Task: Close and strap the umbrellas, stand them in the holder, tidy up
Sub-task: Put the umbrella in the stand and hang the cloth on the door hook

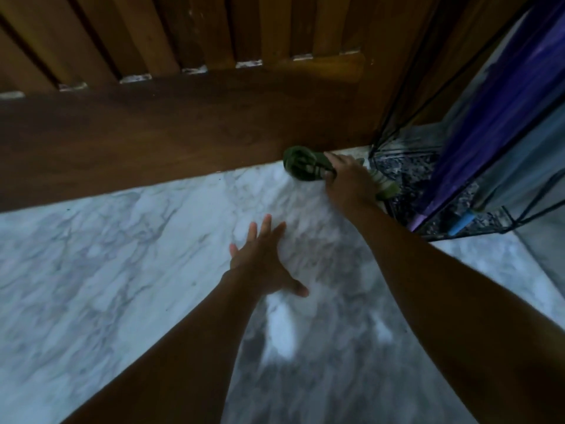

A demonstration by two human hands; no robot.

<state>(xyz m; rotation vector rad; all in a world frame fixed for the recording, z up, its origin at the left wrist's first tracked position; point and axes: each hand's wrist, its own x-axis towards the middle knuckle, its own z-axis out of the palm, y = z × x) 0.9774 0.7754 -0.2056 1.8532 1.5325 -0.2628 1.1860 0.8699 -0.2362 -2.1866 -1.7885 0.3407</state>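
A green folded umbrella (302, 166) lies on the marble floor against the base of the wooden door. My right hand (348, 182) grips it around its middle, and its pale green end (386, 186) sticks out to the right of the hand. A black wire holder (403, 166) stands in the corner at the right. In it leans a purple umbrella (477, 130), tilted, and another umbrella's blue tip (461, 225) rests on the holder's base. My left hand (263, 258) hovers over the floor with fingers spread, holding nothing.
A brown wooden door (183, 117) with vertical slats fills the top of the view. White and grey marble floor (122, 270) spreads across the middle and bottom. A grey wall (547, 240) runs along the right edge.
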